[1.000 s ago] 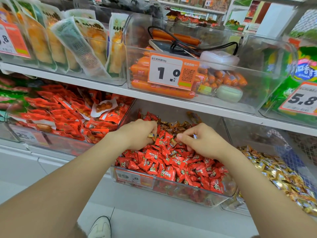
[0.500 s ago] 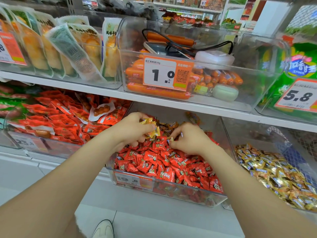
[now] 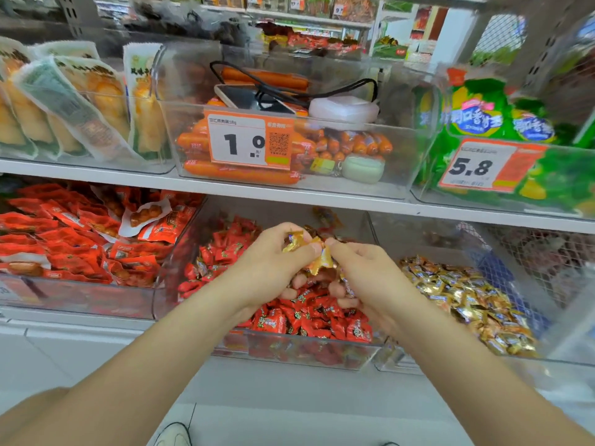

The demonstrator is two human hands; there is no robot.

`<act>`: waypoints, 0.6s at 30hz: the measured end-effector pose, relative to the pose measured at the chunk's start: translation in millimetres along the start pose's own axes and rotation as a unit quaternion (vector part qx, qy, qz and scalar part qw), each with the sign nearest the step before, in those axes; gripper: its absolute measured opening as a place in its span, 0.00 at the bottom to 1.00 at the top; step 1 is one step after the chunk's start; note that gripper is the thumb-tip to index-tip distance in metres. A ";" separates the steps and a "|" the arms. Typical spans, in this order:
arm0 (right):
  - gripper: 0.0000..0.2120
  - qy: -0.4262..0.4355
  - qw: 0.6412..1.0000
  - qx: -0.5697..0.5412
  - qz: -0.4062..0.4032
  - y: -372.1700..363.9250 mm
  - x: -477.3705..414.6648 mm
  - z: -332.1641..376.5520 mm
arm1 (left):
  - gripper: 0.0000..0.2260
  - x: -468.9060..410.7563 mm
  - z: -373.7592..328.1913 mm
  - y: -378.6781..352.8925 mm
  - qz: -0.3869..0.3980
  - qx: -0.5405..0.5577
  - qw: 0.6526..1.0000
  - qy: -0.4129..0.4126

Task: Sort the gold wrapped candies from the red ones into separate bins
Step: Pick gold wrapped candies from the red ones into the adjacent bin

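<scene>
- The shelf (image 3: 80,326) carries two clear bins side by side at its front edge: the middle bin (image 3: 167,284), full of red candies (image 3: 309,320), and the right bin (image 3: 428,233), which holds the gold pile (image 3: 467,297).
- The left hand (image 3: 273,265) is above the middle bin, with its fingers curled around a few gold candies (image 3: 317,257).
- The right hand (image 3: 363,272) touches the left one and pinches the same bunch.
- I judge the step is passing the bunch to the right hand. It should close fully before the left lets go. Then it should cross the wall between the bins and release low over the gold pile, so nothing falls among the red.
</scene>
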State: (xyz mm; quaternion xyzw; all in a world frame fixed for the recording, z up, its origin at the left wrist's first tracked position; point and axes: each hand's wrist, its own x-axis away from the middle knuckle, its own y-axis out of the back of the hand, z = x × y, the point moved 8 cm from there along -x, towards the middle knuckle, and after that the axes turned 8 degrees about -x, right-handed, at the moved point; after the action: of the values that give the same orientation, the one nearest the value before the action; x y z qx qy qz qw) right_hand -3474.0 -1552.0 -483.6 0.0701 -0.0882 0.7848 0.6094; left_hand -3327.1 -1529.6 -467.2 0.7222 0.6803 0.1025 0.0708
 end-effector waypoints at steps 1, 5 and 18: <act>0.15 0.016 1.000 0.016 -0.010 10.0 9.3 5.3 | 0.05 3.5 -4.3 -11.9 0.000 -0.006 1.000 -0.006; 0.16 0.067 0.987 0.135 -0.060 73.8 36.3 24.6 | 0.05 15.4 -21.3 -61.0 0.015 -0.022 0.999 -0.042; 0.17 0.096 0.918 0.372 -0.097 255.0 37.0 -18.6 | 0.16 -67.0 -32.7 -239.1 0.044 -0.356 0.925 -0.129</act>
State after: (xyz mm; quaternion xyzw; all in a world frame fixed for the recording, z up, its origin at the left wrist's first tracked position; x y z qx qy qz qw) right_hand -3730.3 -1574.6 -507.3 0.2247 0.2763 0.7012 0.6177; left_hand -3570.2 -1582.2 -496.7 0.6856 0.5517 0.2470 0.4057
